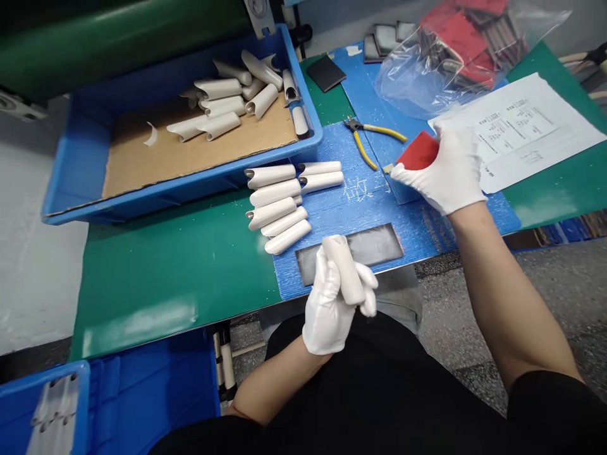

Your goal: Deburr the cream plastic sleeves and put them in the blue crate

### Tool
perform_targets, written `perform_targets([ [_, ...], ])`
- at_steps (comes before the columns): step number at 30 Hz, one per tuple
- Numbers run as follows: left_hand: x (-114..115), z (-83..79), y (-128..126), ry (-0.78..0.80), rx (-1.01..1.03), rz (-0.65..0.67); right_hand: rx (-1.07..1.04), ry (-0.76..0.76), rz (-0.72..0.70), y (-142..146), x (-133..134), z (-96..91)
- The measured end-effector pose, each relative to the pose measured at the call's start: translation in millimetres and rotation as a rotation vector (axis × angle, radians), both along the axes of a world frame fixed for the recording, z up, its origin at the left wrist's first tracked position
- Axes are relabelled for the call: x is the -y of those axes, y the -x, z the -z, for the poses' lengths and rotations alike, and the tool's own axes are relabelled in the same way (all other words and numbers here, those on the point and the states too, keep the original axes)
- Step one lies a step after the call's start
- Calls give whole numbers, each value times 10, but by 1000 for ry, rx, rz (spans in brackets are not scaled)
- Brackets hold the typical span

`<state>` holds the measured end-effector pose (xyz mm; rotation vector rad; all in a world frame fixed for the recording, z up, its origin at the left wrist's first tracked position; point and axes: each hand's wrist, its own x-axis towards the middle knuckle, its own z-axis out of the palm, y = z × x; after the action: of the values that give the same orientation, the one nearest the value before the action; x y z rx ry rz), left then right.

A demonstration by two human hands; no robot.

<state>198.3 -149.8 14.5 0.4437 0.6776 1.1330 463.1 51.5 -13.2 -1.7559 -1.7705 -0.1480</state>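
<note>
In my gloved left hand (329, 309) lies a white plastic tube piece (345, 272), gripped between thumb and fingers above the front edge of the bench. My gloved right hand (448, 167) reaches to the right side of the blue mat, its thumb and fingers around a red flat block (420, 151). Just left of that block are cutting pliers with yellow handles (364, 151). Beneath the left hand a dark grey abrasive strip (377, 246) lies on the mat. Several similar white tube pieces (279, 215) are lined up in rows left of it.
A blue bin (184, 196) lined with cardboard holds more white tube pieces at the back left. On the right are a clear bag of red pads (455, 44) and a printed paper sheet (512, 133). A black pad (325, 73) lies behind the mat. Another blue crate (85, 385) stands lower left.
</note>
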Motion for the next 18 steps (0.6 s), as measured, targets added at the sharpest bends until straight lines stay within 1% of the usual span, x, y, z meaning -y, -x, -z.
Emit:
perform_targets([
  [2,-1,13,8,-78,-112,-67,77,-18,122,28,5,-78],
  [3,-9,21,19,-110,-154,-109,107,-32,156,91,84,-149],
  [4,-22,32,32,-145,-183,-153,107,-86,146,184,209,-233],
  [5,-40,46,47,-177,-203,-194,99,-113,62,301,370,-321],
  [6,-59,62,60,-203,-218,-230,62,-170,-44,436,553,-406],
  [7,-79,81,73,-224,-233,-264,-17,-215,-197,581,745,-481],
  [8,-97,103,83,-240,-253,-290,-146,-110,-377,728,929,-544],
  [9,-111,125,90,-252,-280,-308,-300,110,-548,869,1095,-592],
  [10,-121,146,96,-263,-310,-320,-419,349,-676,997,1232,-624],
  [11,-128,165,101,-277,-337,-329,-495,547,-744,1107,1334,-643],
  [12,-133,181,105,-294,-359,-329,-553,677,-782,1195,1400,-651],
  [13,-139,193,112,-312,-376,-322,-602,764,-801,1258,1429,-649],
  [14,-149,201,122,-333,-392,-312,-650,801,-812,1295,1425,-639],
  [16,-188,205,159,-386,-441,-292,-720,794,-838,1296,1328,-595],
  [17,-217,204,190,-417,-476,-293,-714,756,-837,1265,1244,-559],
  [18,-249,203,230,-457,-513,-315,-659,692,-814,1219,1139,-513],
])
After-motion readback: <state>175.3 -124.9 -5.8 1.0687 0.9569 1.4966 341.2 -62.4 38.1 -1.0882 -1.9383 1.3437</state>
